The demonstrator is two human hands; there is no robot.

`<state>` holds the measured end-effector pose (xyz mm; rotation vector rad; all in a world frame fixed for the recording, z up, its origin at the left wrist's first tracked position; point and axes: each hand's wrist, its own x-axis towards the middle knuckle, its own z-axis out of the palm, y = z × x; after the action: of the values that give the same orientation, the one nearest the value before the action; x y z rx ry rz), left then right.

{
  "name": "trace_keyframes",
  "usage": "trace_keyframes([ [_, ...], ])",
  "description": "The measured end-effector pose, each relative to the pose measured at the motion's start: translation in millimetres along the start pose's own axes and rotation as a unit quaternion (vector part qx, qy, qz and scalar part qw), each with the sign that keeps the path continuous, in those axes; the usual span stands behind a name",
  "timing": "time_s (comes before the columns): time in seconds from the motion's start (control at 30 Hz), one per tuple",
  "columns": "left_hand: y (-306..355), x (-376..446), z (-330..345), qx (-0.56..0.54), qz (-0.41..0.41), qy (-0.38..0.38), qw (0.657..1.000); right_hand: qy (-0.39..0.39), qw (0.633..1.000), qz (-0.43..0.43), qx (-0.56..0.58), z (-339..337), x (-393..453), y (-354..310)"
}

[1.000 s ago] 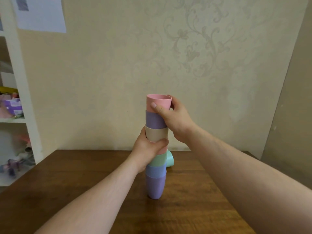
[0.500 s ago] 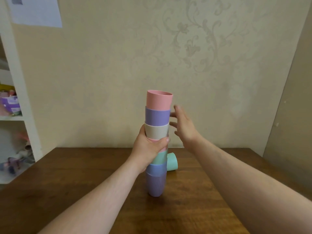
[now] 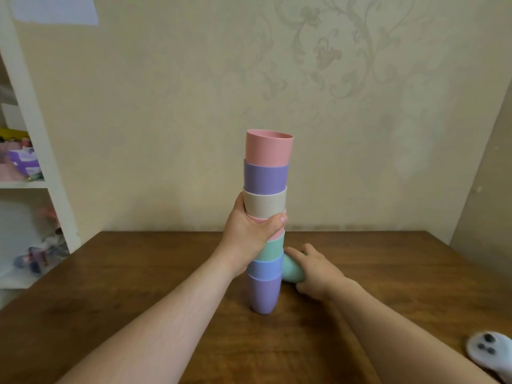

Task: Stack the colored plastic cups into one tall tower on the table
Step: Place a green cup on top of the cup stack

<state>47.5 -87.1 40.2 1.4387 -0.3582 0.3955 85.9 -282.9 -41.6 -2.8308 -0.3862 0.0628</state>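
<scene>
A tower of nested cups (image 3: pixel 266 178) stands on the brown wooden table (image 3: pixel 138 273), with a pink cup (image 3: pixel 268 148) on top and a purple cup (image 3: pixel 263 296) at the bottom. My left hand (image 3: pixel 249 236) is wrapped around the tower's middle, over a pink and a green cup. A loose teal cup (image 3: pixel 291 268) lies on its side just right of the tower's base. My right hand (image 3: pixel 315 268) is closed around that teal cup on the table.
A white controller-like device (image 3: pixel 490 353) lies at the table's front right edge. White shelves (image 3: pixel 41 167) with toys and boxes stand to the left. The wall runs right behind the table.
My right hand let go of the pink top cup, dropped down to the table and took hold of the lying teal cup. My left hand kept its grip on the tower.
</scene>
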Motion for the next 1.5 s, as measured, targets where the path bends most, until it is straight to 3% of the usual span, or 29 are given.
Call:
trace_keyframes([
  [0.3, 2.4, -4.8, 3.2, 0.002, -0.011, 0.023, 1.0, 0.06, 0.982, 0.1, 0.148, -12.3, -30.7, 27.8],
  [0.47, 3.7, -5.7, 3.1, -0.002, -0.01, 0.013, 1.0, 0.11, 0.971, 0.102, 0.185, -36.1, -40.0, 28.3],
  [0.7, 4.4, -8.0, 4.8, -0.025, -0.008, 0.001, 1.0, 0.12, 0.951, 0.135, 0.249, -29.2, -42.0, 13.9],
  [0.8, 5.7, -9.0, 5.3, -0.027, -0.001, -0.002, 1.0, 0.139, 0.913, 0.152, 0.351, -9.6, -38.8, 11.9],
  [0.97, 6.3, -9.9, 5.0, -0.027, 0.002, -0.006, 1.0, 0.189, 0.762, 0.194, 0.588, -4.1, -33.8, 0.6],
  [1.07, 5.7, -9.4, 3.9, -0.029, -0.002, -0.011, 1.0, 0.249, 0.709, 0.153, 0.642, -55.4, -31.1, -13.1],
  [1.23, 7.4, -9.0, 5.5, -0.037, -0.011, -0.005, 0.999, 0.344, 0.71, 0.023, 0.614, -176.8, -41.2, -65.8],
  [1.33, 9.8, -8.7, 6.1, -0.03, -0.018, 0.002, 0.999, 0.39, 0.675, -0.052, 0.625, -241.0, -52.0, -98.8],
  [1.43, 11.8, -9.0, 4.5, -0.002, -0.03, 0.003, 1.0, 0.375, 0.642, -0.108, 0.66, -272.9, -58.2, -123.0],
  [1.5, 12.9, -9.3, 3.1, 0.004, -0.035, 0.0, 0.999, 0.334, 0.666, -0.12, 0.656, -270.5, -58.8, -136.5],
])
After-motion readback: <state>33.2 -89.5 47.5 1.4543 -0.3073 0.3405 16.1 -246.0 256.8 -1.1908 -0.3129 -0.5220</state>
